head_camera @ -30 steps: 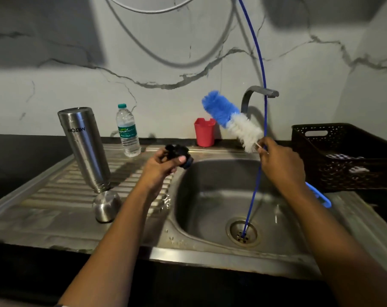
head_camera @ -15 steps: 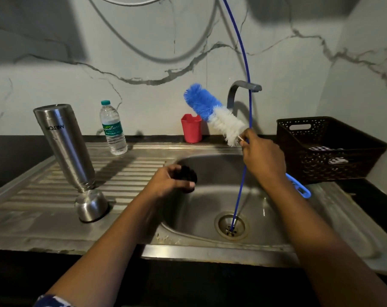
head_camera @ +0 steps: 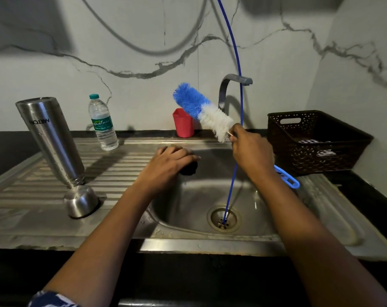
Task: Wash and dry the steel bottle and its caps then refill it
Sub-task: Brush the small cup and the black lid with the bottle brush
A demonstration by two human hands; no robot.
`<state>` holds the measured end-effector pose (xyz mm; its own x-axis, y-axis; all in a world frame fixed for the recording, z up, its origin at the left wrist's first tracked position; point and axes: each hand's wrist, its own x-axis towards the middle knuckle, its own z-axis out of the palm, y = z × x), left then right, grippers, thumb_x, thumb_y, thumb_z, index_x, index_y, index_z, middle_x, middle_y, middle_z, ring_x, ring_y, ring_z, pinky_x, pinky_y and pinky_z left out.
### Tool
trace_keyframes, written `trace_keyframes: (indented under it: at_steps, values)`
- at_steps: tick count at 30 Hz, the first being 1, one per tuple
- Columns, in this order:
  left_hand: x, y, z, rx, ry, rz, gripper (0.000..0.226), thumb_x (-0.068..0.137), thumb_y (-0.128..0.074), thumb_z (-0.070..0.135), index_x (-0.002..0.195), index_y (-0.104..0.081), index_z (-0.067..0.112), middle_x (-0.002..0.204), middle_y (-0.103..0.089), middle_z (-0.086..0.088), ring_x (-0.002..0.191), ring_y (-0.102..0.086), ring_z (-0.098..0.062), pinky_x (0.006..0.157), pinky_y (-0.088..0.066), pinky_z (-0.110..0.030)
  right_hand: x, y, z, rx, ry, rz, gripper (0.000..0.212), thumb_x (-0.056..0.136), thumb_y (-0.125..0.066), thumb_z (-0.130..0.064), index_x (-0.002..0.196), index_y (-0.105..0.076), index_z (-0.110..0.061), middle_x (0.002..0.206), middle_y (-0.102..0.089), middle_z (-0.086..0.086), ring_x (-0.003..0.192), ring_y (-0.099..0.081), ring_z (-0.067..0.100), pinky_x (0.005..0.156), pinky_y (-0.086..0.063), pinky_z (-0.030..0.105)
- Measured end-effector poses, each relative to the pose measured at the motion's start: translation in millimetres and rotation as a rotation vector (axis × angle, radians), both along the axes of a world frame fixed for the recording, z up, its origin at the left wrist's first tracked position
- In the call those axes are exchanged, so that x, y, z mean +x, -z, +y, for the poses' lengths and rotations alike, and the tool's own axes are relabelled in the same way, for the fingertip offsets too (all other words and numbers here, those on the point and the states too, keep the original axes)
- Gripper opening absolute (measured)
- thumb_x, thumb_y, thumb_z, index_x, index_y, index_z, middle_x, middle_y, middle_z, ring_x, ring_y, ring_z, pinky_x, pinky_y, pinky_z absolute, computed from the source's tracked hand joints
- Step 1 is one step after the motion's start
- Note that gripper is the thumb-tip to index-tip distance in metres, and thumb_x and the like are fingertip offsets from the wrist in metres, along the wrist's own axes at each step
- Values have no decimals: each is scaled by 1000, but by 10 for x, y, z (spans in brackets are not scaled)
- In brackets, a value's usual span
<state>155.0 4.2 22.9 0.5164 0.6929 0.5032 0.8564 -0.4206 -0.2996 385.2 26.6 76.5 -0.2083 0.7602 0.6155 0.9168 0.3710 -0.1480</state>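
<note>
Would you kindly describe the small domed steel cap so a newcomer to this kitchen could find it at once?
Start at the ribbed steel drainboard left of the sink basin. Near its front edge a tall steel bottle leans upside down, and the small domed steel cap sits at its mouth. It alone is low and rounded; the plastic water bottle and red cup stand by the wall.

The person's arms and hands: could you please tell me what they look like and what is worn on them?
Both forearms are bare. The left hand and right hand show no gloves, rings or watch. A blue-and-white patterned sleeve shows on the left arm at the frame's bottom edge.
</note>
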Motion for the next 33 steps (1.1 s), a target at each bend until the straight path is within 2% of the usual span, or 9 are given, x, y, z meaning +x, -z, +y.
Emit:
trace_keyframes:
  at_steps: [4, 10, 13, 15, 18, 23, 26, 29, 33]
  values:
    - [-17, 36, -50, -4, 38, 11, 54, 68, -76, 17, 119, -61, 26, 119, -64, 1, 103, -59, -27, 82, -44, -43, 13, -10, 20, 4, 13, 16, 24, 99, -41, -19, 121, -48, -14, 92, -66, 15, 79, -61, 35, 59, -33, 32]
    - [-259, -27, -87, 82, -146, -170, 64, 61, -82, 21, 120, -59, 28, 115, -65, 4, 105, -57, -29, 85, -41, -44, 18, -22, 7, -2, 7, 28, 23, 99, -41, -19, 119, -49, -13, 92, -66, 15, 76, -59, 34, 59, -32, 32]
    - [-330, -45, -177, 37, -270, -617, 59, 60, -82, 33, 114, -60, 26, 106, -67, 2, 101, -58, -27, 84, -41, -40, 6, -31, -15, -7, 7, 27, 25, 99, -41, -19, 122, -48, -13, 90, -66, 12, 65, -44, 26, 58, -30, 30]
    - [-390, -66, -205, 6, -337, -945, 61, 56, -79, 40, 112, -59, 23, 104, -67, 0, 99, -61, -24, 87, -47, -40, -1, -18, -26, -18, -8, 37, 26, 99, -42, -19, 124, -47, -14, 90, -66, 12, 65, -44, 24, 58, -31, 30]
    - [-520, -79, -235, -89, -518, -1159, 63, 58, -79, 43, 111, -53, 21, 109, -65, -4, 103, -61, -26, 95, -45, -45, -12, -1, -32, -29, -11, 42, 27, 99, -43, -19, 125, -47, -15, 88, -65, 12, 65, -45, 24, 58, -31, 29]
    - [-804, 42, -237, -304, -783, -1134, 68, 60, -81, 54, 114, -55, 21, 116, -64, -6, 110, -57, -30, 97, -43, -48, -31, 27, 5, -31, -4, 49, 27, 97, -44, -20, 123, -49, -16, 79, -61, 11, 67, -52, 30, 58, -32, 31]
    - [-911, 39, -258, -325, -909, -1057, 75, 57, -79, 63, 119, -60, 26, 124, -61, -9, 120, -50, -34, 99, -41, -51, -43, 50, 25, -36, -9, 45, 27, 97, -44, -21, 123, -49, -16, 81, -63, 12, 68, -55, 30, 58, -32, 30]
    - [-950, 2, -285, -295, -984, -1004, 68, 64, -80, 56, 121, -62, 24, 126, -60, -11, 122, -46, -35, 100, -39, -46, -51, 59, 29, -37, 3, 29, 29, 97, -44, -21, 126, -48, -15, 76, -59, 9, 62, -44, 25, 57, -32, 29]
    - [-904, -8, -288, -303, -1065, -908, 67, 70, -78, 50, 125, -59, 18, 128, -57, -14, 123, -45, -35, 98, -37, -42, -59, 64, 19, -51, -4, 13, 31, 98, -43, -21, 128, -47, -15, 71, -47, 2, 60, -44, 22, 56, -33, 29]
